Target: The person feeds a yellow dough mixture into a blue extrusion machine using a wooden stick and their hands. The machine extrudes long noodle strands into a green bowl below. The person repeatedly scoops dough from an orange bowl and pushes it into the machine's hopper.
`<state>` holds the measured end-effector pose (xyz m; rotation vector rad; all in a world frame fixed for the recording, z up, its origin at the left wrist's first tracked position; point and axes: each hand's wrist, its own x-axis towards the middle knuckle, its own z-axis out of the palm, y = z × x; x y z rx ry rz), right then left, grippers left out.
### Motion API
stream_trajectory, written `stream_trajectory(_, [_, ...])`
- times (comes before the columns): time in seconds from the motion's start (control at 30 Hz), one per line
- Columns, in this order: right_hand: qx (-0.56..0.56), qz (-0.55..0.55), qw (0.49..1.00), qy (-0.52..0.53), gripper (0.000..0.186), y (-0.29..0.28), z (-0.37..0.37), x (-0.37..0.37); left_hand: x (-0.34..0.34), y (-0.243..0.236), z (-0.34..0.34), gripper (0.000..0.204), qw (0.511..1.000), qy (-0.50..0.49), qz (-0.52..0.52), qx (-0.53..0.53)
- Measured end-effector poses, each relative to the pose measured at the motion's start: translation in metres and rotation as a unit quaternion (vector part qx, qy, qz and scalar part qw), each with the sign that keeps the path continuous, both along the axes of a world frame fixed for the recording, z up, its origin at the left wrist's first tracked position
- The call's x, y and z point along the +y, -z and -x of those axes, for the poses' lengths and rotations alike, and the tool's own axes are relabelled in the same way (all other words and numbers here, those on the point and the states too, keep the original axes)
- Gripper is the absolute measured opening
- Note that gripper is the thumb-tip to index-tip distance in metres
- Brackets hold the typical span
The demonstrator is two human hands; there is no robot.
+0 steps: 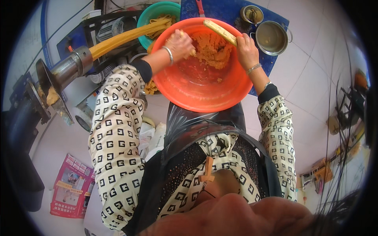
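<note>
A large orange-red basin (197,92) stands before me, with crumbly orange-yellow dough (214,50) heaped at its far side. Over the basin's left part, my left hand (180,46) is closed, and yellowish dough shows at its fingers. My right hand (247,51), at the right rim, grips the near end of a pale wooden stick (219,32). The stick slants up and left across the far part of the basin. My right palm is mostly hidden from view.
At left, a metal press barrel (75,63) has a thick bundle of yellow noodles (128,38) reaching toward a green basin (161,10). A steel pot (271,38) and a small tin (252,15) stand on a blue table (224,10). Black plastic (204,118) lies below the orange-red basin.
</note>
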<state>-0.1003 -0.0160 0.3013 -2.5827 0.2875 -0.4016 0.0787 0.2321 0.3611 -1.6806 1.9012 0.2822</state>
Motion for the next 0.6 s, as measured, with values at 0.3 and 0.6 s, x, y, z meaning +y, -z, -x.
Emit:
stream_trajectory(0.3, [0.016,-0.032,0.999,-0.002,0.016,-0.001,0.002,-0.003,0.107,0.024,0.025,0.029,0.982,-0.138,-0.127,-0.018])
stream_trajectory(0.6, [0.028,-0.048,0.998,0.001,0.018,0.001,0.002,0.0,0.036,0.065,0.209,0.029,0.795,-0.496,-0.184,0.298])
